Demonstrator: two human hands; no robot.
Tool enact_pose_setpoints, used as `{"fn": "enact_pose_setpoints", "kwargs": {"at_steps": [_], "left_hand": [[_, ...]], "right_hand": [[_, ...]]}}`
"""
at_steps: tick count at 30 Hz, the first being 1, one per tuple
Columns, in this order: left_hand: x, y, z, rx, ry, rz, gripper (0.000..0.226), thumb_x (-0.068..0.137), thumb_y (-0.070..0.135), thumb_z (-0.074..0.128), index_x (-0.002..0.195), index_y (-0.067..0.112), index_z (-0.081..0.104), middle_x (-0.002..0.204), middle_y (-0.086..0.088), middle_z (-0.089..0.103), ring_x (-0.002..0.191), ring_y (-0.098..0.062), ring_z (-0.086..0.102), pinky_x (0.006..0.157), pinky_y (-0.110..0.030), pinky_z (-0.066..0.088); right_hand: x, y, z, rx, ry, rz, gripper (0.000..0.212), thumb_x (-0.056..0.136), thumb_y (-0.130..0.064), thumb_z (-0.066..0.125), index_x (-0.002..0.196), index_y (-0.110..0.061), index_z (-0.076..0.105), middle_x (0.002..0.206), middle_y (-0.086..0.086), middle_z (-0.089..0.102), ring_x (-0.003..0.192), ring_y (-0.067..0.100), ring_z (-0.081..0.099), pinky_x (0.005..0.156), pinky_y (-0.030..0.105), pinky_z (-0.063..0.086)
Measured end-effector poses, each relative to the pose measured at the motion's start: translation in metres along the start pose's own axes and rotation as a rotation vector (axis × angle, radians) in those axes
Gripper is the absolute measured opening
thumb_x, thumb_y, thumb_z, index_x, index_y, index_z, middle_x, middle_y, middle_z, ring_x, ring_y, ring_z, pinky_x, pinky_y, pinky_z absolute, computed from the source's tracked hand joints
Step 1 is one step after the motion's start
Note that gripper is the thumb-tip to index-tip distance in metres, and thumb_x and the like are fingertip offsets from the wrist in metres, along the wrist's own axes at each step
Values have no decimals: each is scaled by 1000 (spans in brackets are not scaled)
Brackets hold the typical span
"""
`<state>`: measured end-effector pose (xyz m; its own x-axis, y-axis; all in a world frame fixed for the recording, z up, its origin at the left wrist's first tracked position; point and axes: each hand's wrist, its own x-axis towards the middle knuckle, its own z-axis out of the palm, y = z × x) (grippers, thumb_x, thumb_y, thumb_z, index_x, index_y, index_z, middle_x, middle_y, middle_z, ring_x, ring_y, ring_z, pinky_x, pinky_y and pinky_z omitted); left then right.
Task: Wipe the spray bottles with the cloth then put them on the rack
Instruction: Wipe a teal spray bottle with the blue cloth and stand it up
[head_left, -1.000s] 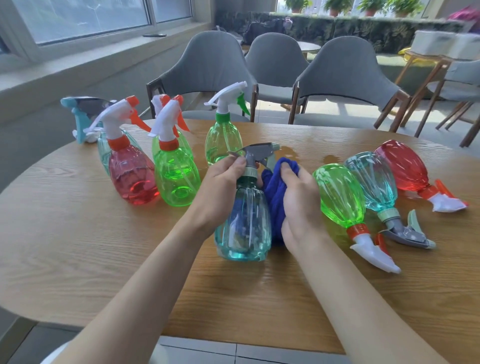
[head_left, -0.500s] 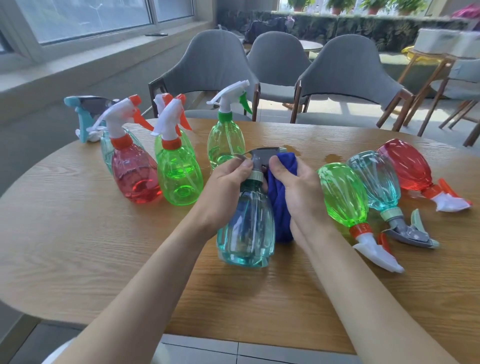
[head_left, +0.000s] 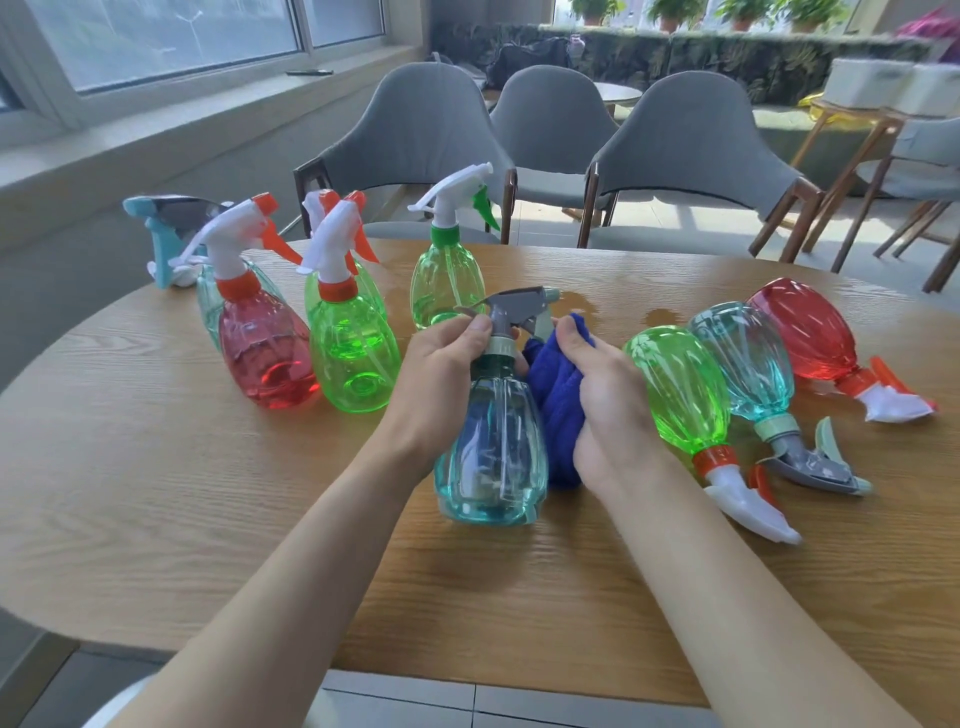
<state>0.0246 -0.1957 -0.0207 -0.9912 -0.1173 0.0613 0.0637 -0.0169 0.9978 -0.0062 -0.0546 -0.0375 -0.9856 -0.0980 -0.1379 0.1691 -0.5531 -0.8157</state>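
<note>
Upright teal translucent plastic spray bottle (head_left: 493, 452): left hand (head_left: 441, 379) fingers clamp grey neck; right hand (head_left: 608, 400) grips bunched blue cloth (head_left: 556, 405), apparently against bottle side.

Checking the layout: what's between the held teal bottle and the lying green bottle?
The blue cloth, gripped by the right hand, fills that gap in the head view.

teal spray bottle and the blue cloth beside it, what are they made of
Teal spray bottle: probably tinted plastic, glossy and see-through; the cloth shows through it and highlights streak its ribs. Blue cloth: soft matte fabric, maybe microfibre; it bunches into folds in the right hand.
</note>
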Motion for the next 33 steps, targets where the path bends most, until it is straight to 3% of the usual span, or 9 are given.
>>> {"fn": "enact_pose_setpoints", "kwargs": {"at_steps": [4, 8, 11, 14, 16, 19, 23, 28, 33], "left_hand": [[2, -2, 2, -10, 26, -20, 42, 115, 23, 44, 97, -1, 74, 87, -16, 78, 75, -27, 71, 78, -43, 58], [5, -5, 0, -23, 79, -27, 44, 115, 23, 43, 91, 2, 73, 84, -13, 77, 72, -24, 70, 72, -39, 57], [6, -7, -3, -17, 103, -24, 43, 116, 23, 42, 89, 6, 72, 86, -14, 77, 73, -25, 70, 75, -41, 57], [8, -6, -6, -63, 112, -34, 40, 116, 22, 42, 92, 8, 71, 87, -14, 77, 72, -26, 70, 75, -43, 57], [6, -5, -5, -73, 93, -43, 42, 116, 22, 42, 91, 6, 72, 86, -15, 77, 70, -26, 70, 72, -40, 57], [4, -6, -2, -85, 36, -44, 39, 116, 24, 43, 103, 12, 79, 98, -14, 81, 88, -32, 77, 86, -50, 62], [1, -5, 0, -95, 17, -45, 34, 116, 24, 44, 116, 13, 75, 95, -10, 80, 90, -28, 77, 92, -52, 61], [1, -2, 1, -58, 47, 11, 36, 116, 23, 44, 109, 7, 75, 88, -13, 78, 83, -28, 75, 89, -53, 60], [4, -5, -1, -22, 142, 22, 50, 116, 25, 42, 91, 0, 77, 86, -15, 79, 77, -27, 73, 80, -42, 59]], "right_hand": [[1, 2, 3, -78, 157, -9, 20, 109, -21, 59, 105, -4, 71, 100, 22, 75, 91, 36, 74, 94, 56, 61], [5, 4, 1, -132, 283, -33, 21, 110, -15, 58, 92, -9, 68, 81, 11, 73, 72, 25, 73, 72, 40, 65], [6, 1, -2, -155, 223, -76, 22, 108, -32, 62, 101, -13, 71, 94, 7, 75, 91, 25, 74, 95, 50, 62], [4, 0, 2, -231, 117, -75, 50, 102, -57, 58, 129, -18, 72, 130, 8, 74, 124, 27, 70, 112, 54, 52], [2, 1, 5, -340, 58, -102, 50, 101, -59, 55, 135, -24, 70, 135, 4, 73, 127, 23, 68, 115, 52, 50], [2, 3, 4, -565, -51, -149, 64, 99, -54, 62, 157, -29, 50, 150, -6, 60, 138, 14, 58, 119, 45, 46], [2, 0, 0, -691, -4, -275, 45, 104, -26, 69, 148, -24, 59, 127, -5, 73, 118, 12, 69, 104, 40, 58], [4, 11, 1, -602, 98, -271, 28, 100, -31, 75, 125, -23, 63, 111, 0, 78, 99, 16, 77, 88, 39, 62], [5, 11, 2, -415, 227, -134, 38, 89, -35, 86, 107, -19, 56, 104, 11, 78, 89, 25, 79, 81, 46, 65]]}}
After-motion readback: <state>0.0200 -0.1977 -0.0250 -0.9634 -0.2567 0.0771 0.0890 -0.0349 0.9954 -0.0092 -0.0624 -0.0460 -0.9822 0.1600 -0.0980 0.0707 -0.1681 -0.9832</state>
